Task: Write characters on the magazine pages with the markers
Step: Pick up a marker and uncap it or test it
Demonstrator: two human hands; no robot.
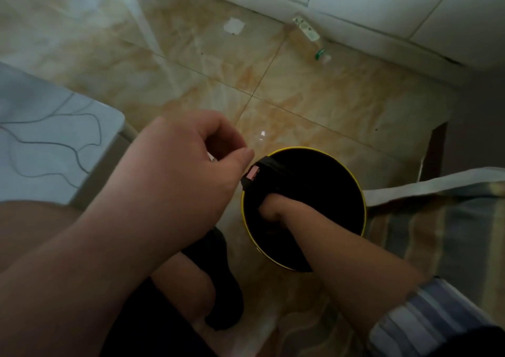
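Bare left hand in the foreground at 9 o'clock of a round black bin with a yellow rim, fingers loosely curled, thumb tip just beside the rim, nothing seen in its hold. Right hand, from a blue-and-white striped sleeve at 5 o'clock, plunged inside the bin, fingers curled round a taut fold of black plastic liner stretched to the rim at 10 o'clock, beside a small pink tag. Bin standing on a glossy beige marbled tile floor. White grey-veined counter at 9 o'clock of the frame. Small white paper scrap on the tiles at 12 o'clock; blurred clear bottle with a green cap lying at 1 o'clock near the white wall base. Striped brown-and-grey cloth at 3 o'clock, touching the bin. Black footwear at 6 o'clock below a bare knee. Whereabouts of magazine pages and markers impossible to tell from this view.
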